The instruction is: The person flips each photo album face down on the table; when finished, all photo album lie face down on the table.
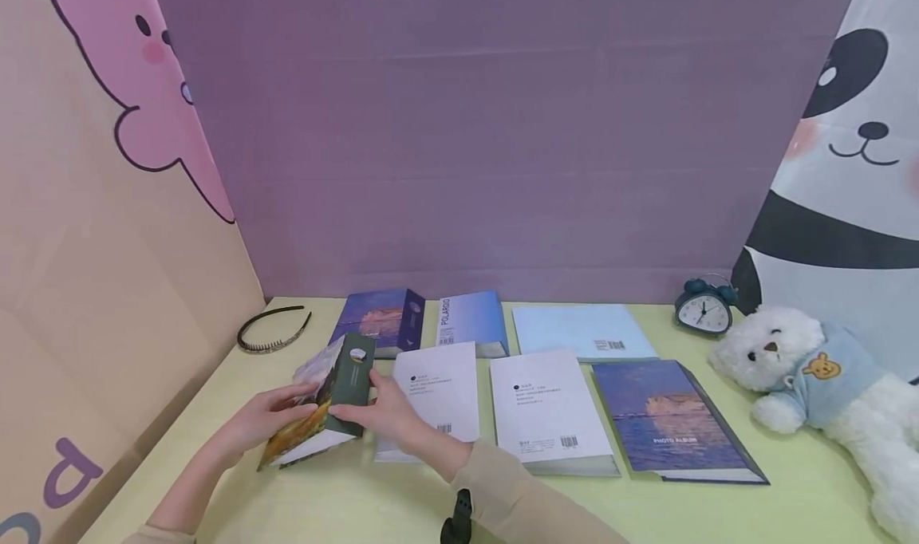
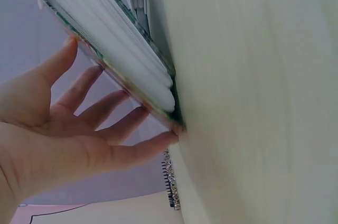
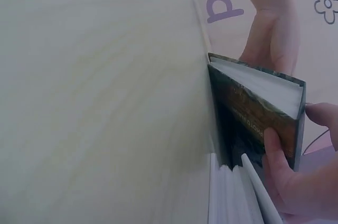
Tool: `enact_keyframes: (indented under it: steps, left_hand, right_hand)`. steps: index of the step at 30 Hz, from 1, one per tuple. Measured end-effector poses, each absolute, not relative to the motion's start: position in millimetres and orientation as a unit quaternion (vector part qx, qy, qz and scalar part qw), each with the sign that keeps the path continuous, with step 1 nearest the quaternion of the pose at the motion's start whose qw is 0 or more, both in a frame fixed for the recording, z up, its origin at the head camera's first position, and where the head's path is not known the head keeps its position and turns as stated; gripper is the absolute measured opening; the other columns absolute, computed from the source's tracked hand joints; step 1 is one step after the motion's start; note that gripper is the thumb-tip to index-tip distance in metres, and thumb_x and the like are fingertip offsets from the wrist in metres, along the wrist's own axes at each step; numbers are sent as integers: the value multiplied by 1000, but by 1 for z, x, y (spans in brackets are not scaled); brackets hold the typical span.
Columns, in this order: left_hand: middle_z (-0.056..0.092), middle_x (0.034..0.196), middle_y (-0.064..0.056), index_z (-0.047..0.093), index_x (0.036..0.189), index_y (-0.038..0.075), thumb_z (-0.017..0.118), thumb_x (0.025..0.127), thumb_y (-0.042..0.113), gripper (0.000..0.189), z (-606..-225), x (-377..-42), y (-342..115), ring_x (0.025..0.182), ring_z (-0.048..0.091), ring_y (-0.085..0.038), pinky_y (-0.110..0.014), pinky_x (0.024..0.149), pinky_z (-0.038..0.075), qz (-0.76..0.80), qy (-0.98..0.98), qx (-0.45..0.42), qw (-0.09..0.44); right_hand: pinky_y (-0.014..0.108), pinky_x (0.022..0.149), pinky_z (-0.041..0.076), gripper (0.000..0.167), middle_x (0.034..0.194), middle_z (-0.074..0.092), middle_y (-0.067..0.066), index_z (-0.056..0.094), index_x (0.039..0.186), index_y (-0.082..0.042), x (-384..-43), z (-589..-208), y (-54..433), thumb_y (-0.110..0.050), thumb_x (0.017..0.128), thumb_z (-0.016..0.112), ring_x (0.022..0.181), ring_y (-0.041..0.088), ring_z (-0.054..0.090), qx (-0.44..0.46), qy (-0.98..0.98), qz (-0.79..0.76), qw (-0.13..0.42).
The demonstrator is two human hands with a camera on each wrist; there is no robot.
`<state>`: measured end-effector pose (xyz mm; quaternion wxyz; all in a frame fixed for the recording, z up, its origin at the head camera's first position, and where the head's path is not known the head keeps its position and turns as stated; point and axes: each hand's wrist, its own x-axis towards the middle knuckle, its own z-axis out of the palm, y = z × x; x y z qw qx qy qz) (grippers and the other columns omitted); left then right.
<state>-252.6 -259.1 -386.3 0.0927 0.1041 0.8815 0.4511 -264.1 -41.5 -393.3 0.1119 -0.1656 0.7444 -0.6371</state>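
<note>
A photo album (image 1: 352,380) with a dark green spine and a painted landscape cover stands tilted on its edge at the table's left. My right hand (image 1: 393,412) pinches it near the spine, thumb on one cover and fingers round the other side. My left hand (image 1: 262,424) supports the opposite cover. In the left wrist view, the left fingers (image 2: 111,108) spread nearly straight, with the tips and thumb against that cover. The album's white page block (image 2: 116,44) faces that camera, and its lower corner is right at the tabletop.
Behind lie a purple-blue album (image 1: 380,317), a blue POLAROID album (image 1: 470,317) and a pale blue album (image 1: 574,329). Two white albums (image 1: 441,384) and a sea-cliff album (image 1: 671,416) stretch rightward. Around them are a headband (image 1: 269,346), an alarm clock (image 1: 704,313) and a white teddy bear (image 1: 854,400).
</note>
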Motion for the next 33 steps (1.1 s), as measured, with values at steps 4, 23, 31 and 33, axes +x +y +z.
enact_keyframes:
  steps: [4,23,31,33]
  left_hand:
    - [38,146,-20,46,138,5,60,91,35,57,-387,-253,-260,134,31,-44,-56,103,36,440,887,108,86]
    - [37,144,-27,54,131,4,66,87,32,54,-386,-254,-258,133,26,-51,-67,100,29,370,919,125,63]
    - [30,146,-30,54,131,3,66,87,32,55,-385,-253,-258,133,22,-53,-69,99,28,362,921,120,76]
    - [30,146,-30,54,131,3,66,87,32,55,-385,-253,-258,133,22,-53,-69,99,28,360,922,118,77]
  right_hand:
    - [36,85,54,69,123,57,18,44,136,1,-264,-398,-43,-26,80,75,102,28,64,-145,773,-608,113]
    - [44,103,42,76,144,37,23,43,135,9,-261,-402,-49,-37,81,70,130,36,41,-159,864,-457,141]
    - [48,106,38,73,149,33,17,40,140,1,-259,-399,-50,-37,84,67,137,35,32,-183,869,-427,171]
    - [48,106,37,74,150,31,15,39,141,-1,-260,-400,-50,-38,84,67,138,34,30,-182,869,-425,177]
